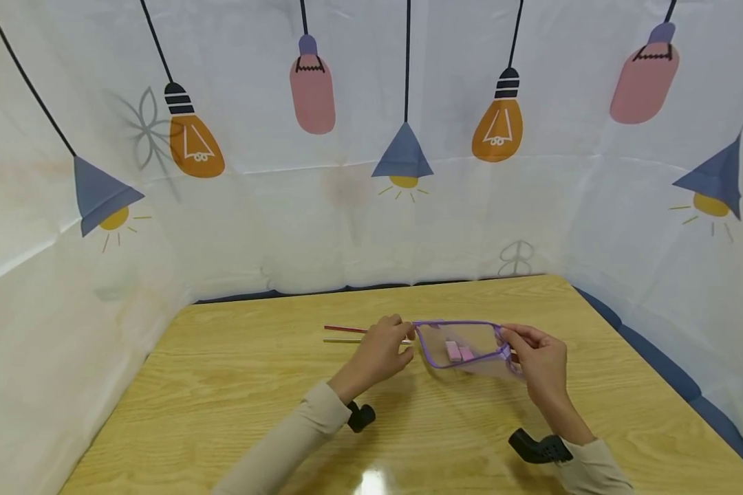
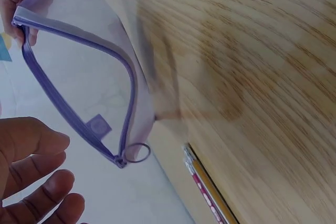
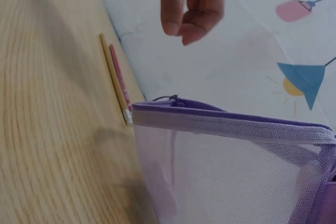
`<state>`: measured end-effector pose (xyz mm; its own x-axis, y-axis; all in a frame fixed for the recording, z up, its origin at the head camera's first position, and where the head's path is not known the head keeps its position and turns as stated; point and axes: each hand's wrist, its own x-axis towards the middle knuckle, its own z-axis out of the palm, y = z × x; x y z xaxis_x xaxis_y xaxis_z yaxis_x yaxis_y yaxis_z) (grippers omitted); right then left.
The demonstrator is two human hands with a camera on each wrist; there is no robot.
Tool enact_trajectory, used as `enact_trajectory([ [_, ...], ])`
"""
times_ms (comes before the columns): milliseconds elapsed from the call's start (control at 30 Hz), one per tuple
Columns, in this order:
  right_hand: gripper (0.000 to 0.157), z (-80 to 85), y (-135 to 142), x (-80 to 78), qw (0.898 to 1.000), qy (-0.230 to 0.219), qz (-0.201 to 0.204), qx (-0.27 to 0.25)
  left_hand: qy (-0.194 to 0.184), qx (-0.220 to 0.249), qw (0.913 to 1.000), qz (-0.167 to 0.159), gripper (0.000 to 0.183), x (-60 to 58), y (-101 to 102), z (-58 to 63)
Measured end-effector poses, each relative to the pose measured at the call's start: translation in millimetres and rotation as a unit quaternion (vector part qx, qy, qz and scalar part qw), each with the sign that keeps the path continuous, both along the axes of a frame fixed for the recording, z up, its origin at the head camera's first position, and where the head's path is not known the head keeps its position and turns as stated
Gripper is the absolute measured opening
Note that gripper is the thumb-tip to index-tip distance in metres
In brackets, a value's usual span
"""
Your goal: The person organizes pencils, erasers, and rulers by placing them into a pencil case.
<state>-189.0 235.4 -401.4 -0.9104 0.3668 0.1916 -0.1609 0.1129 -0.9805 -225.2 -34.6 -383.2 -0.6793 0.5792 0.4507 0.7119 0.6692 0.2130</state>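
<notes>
A see-through mesh zip pouch [image 1: 458,322] with purple edging is held with its unzipped mouth spread wide. My right hand [image 1: 543,364] pinches it at the right end. Inside it lie small pink blocks [image 1: 453,351]. Close to the other end is my left hand [image 1: 380,350], its fingers loosely bent and holding nothing; the left wrist view shows a gap between those fingers [image 2: 55,187] and the pouch. A ring pull [image 2: 138,152] hangs at the zip's end. Beyond the left hand a red patterned pencil [image 1: 345,328] and a yellow pencil [image 1: 342,340] lie side by side, partly hidden by it.
Everything is over a wood-grain table [image 1: 223,385]. A white curtain [image 1: 347,227] printed with lamps and bulbs surrounds its far and side edges. Black wrist mounts [image 1: 537,448] sit under both wrists, close over the tabletop.
</notes>
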Motion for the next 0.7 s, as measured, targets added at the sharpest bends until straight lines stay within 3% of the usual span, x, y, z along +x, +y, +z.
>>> enact_trajectory([
  [300, 0.030, 3.0, 5.8, 2.3, 1.000, -0.003, -0.007, -0.020, 0.010, -0.003, 0.9999, 0.003, 0.010, 0.3, -14.7, -5.1],
  [700, 0.030, 3.9, 2.9, -0.7, 1.000, -0.004, -0.003, -0.019, 0.030, -0.012, 0.9992, 0.025, 0.009, -11.4, -42.4, -13.4],
])
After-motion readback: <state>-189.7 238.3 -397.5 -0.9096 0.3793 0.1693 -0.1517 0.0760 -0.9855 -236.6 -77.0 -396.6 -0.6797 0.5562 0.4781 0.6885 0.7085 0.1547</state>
